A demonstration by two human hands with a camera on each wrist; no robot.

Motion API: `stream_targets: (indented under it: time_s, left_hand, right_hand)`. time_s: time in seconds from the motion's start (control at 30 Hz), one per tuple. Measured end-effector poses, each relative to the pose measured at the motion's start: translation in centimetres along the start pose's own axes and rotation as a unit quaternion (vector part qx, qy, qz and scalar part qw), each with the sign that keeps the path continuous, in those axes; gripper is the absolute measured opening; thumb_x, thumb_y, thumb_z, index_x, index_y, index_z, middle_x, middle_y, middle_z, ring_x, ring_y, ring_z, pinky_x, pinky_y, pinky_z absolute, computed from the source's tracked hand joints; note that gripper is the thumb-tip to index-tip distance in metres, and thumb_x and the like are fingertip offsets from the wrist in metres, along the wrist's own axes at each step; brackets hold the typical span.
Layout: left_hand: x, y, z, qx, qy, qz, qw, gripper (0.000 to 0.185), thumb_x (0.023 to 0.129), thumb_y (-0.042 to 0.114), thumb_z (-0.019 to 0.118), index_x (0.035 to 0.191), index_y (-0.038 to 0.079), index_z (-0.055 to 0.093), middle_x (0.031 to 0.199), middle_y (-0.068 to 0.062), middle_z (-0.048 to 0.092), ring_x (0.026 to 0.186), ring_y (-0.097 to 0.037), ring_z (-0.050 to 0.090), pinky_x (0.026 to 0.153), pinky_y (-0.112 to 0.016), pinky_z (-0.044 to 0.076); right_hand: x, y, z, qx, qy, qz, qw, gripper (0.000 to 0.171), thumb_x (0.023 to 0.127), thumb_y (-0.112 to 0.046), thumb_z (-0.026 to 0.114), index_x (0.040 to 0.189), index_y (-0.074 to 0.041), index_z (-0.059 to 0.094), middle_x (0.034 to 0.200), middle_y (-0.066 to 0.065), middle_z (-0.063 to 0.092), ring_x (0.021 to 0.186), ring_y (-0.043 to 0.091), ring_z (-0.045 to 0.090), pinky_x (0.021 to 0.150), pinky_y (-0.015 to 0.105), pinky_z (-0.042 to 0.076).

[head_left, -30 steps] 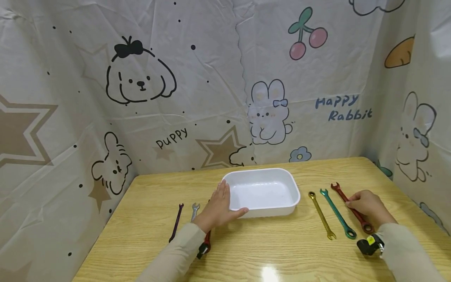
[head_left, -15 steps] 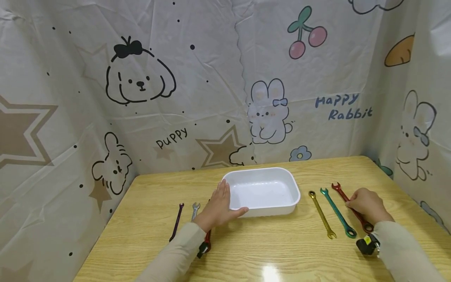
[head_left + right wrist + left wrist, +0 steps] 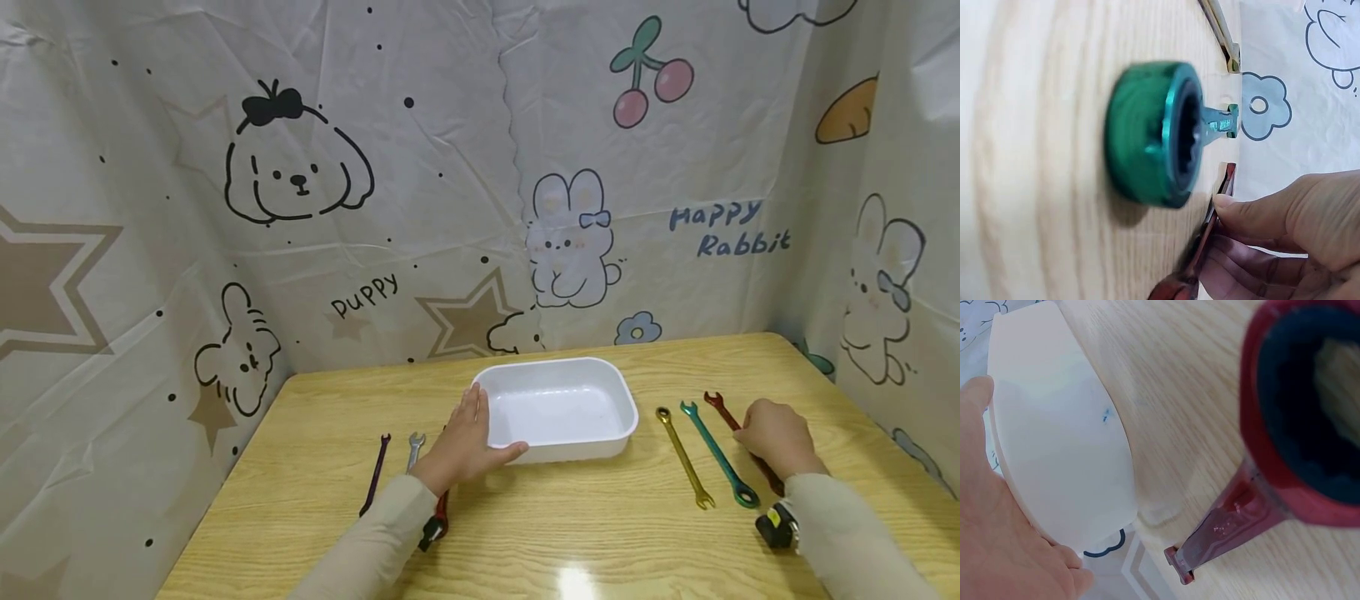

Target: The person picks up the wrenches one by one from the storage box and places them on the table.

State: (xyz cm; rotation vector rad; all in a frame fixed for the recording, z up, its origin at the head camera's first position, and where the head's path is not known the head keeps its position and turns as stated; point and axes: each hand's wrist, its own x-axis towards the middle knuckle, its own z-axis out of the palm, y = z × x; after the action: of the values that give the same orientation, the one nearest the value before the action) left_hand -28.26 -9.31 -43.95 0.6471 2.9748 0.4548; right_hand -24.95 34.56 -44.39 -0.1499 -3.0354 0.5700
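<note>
The right hand (image 3: 776, 435) now pinches the red wrench (image 3: 718, 404), its near end hidden; the left hand (image 3: 461, 446) stays flat against the white tray (image 3: 626, 417).

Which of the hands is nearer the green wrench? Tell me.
Right. The right hand grips the red wrench just beside the green wrench; the left hand rests on the tray, across it.

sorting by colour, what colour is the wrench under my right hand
Red wrench; the head view shows it best.

Wood table (image 3: 315, 467) w/ cartoon-print sheet walls (image 3: 420, 167)
</note>
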Motion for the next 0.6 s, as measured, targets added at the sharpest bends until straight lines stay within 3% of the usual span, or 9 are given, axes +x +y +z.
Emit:
stream_targets:
  time_s: [0.6]
  left_hand:
    - [-0.2,0.2,-0.04,-0.008,0.006,0.001,1.0,0.116,0.08,0.081,0.04,0.151,-0.005,0.007,0.159,-0.018,-0.004,0.146,-0.033,0.002,0.117,-0.046,0.014]
  right_hand:
    - [0.01,-0.18,0.08,-0.007,0.006,0.012,1.0,0.019,0.082,-0.009,0.069,0.071,0.005,0.061,0.067,0.015,0.061,0.06,0.027,0.056,0.058,0.047,0.047]
